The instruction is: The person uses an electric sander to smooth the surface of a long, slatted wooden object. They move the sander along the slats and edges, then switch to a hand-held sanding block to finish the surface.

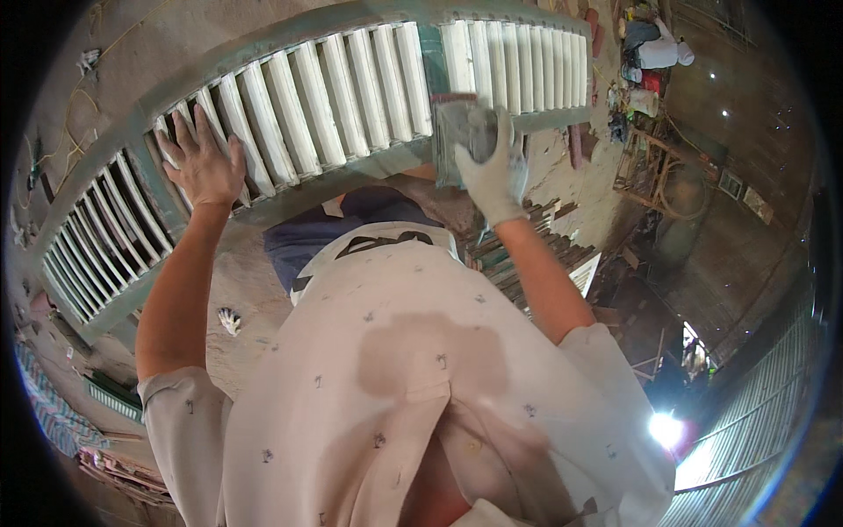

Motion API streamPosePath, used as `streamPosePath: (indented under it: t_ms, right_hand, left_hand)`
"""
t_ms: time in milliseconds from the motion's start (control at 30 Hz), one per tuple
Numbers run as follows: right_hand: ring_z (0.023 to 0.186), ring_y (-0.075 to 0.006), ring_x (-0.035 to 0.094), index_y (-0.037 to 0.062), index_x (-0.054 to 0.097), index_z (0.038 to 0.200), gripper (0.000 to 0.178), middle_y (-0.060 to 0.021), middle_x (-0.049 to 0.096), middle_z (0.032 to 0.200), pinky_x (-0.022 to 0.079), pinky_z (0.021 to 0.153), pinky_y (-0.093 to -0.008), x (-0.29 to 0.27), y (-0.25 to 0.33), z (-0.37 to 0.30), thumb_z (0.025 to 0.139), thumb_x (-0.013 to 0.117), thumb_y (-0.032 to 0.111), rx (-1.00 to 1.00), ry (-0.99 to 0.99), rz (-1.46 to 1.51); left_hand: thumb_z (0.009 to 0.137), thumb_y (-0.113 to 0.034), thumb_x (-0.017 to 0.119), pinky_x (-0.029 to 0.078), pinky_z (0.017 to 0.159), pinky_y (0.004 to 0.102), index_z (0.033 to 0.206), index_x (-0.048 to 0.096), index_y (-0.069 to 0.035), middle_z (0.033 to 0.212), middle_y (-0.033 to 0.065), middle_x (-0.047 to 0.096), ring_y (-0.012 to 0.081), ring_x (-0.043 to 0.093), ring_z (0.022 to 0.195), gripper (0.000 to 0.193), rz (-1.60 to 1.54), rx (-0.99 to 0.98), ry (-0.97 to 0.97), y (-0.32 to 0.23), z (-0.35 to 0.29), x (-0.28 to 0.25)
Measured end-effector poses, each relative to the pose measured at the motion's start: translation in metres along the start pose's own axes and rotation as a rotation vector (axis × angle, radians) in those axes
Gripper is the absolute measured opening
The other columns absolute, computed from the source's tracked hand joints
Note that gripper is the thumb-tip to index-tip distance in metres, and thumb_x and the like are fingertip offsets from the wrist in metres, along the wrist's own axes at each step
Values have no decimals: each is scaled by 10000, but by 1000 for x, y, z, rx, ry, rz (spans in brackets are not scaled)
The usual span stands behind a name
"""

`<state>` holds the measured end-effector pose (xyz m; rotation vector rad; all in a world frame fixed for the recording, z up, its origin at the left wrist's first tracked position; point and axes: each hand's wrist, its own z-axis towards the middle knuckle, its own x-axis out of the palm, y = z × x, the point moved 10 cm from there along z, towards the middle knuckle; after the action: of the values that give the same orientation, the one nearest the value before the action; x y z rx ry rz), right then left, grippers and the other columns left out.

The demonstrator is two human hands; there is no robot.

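A long louvered shutter [356, 158] with a worn green frame and whitish slats lies across in front of me. My left hand [208, 171], bare, rests flat on the slats of its left middle part, fingers spread. My right hand [493, 180] wears a pale work glove and is closed around a grey, block-shaped sander [458, 132]. The sander sits over the green crosspiece and near rail, right of the middle slats. Motion blurs it, and its underside is hidden.
A stack of wooden strips [558, 241] lies beyond my right forearm. Another glove [229, 321] is on the ground by my left arm. Yellow cord [72, 145] runs at far left. A person [660, 51] is at upper right. A bright light [666, 430] shines at lower right.
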<state>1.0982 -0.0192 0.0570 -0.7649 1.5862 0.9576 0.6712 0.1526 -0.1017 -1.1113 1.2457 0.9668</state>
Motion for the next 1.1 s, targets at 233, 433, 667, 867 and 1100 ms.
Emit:
streamPosePath:
  t_ms: [233, 433, 667, 867, 1100]
  right_hand:
    - [1190, -516, 677, 119, 410, 1639, 932, -319, 579, 1403, 574, 992, -591, 10, 11, 68, 843, 816, 385, -91, -107, -54]
    - [1196, -506, 679, 127, 395, 1645, 939, -327, 572, 1431, 563, 1026, -572, 17, 18, 119, 854, 814, 413, -11, -31, 32]
    - [1250, -537, 634, 123, 377, 1636, 919, -327, 570, 1425, 570, 1002, -600, 7, 6, 27, 867, 806, 388, -9, -24, -19]
    - [1284, -538, 620, 116, 395, 1644, 910, -359, 545, 1454, 556, 1022, -604, 3, 19, 87, 874, 801, 382, 30, -97, -71]
    - [1251, -514, 635, 110, 378, 1647, 935, -306, 554, 1459, 560, 1017, -580, 6, 0, 25, 855, 824, 331, -56, -81, -58]
  left_hand:
    - [951, -505, 668, 220, 1262, 706, 1698, 447, -258, 1768, 157, 330, 522, 185, 1640, 818, -137, 36, -146, 1, -5, -13]
    - [935, -509, 698, 215, 1279, 684, 1701, 435, -278, 1764, 149, 336, 507, 204, 1641, 842, -167, 50, -182, 2, -2, -14]
    - [939, -504, 691, 203, 1286, 688, 1697, 437, -284, 1766, 138, 332, 493, 182, 1653, 829, -159, 22, -166, 4, -4, -15]
    - [941, -490, 686, 197, 1291, 680, 1687, 458, -277, 1763, 140, 341, 499, 190, 1650, 809, -185, 38, -175, 0, -2, -15]
    - [935, -480, 698, 188, 1295, 669, 1678, 479, -269, 1764, 148, 342, 496, 202, 1648, 803, -182, 17, -175, 5, -6, -15]
